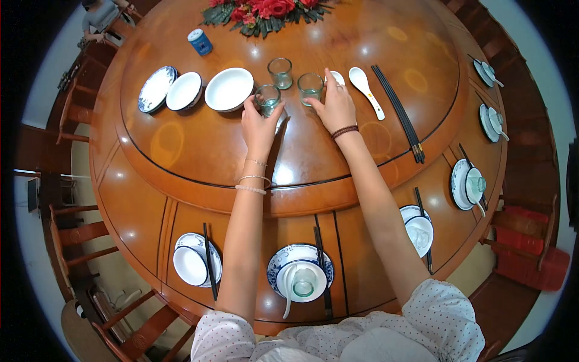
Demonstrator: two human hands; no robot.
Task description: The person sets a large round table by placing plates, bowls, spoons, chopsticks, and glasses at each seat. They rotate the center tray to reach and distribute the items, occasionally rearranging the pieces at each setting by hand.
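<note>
My left hand (261, 123) has its thumb and fingers closed around a small clear glass (268, 99) on the raised wooden turntable (211, 145). Further right, my right hand (336, 108) grips a second clear glass (310, 87) from its right side. Just beyond them stands another glass (280, 72), untouched. Beside the right hand lies a white spoon (359, 81), and a second white spoon is partly hidden behind that hand's fingers. A row of black chopsticks (398, 111) lies to the right of the spoons.
Left of the glasses sit a white bowl stack (229, 89), smaller bowls (184, 90) and patterned plates (157, 88). A blue canister (199, 42) and red flowers (265, 9) are further back. Place settings with a plate (280, 256), bowls and chopsticks line the table's rim; wooden chairs (151, 329) surround it.
</note>
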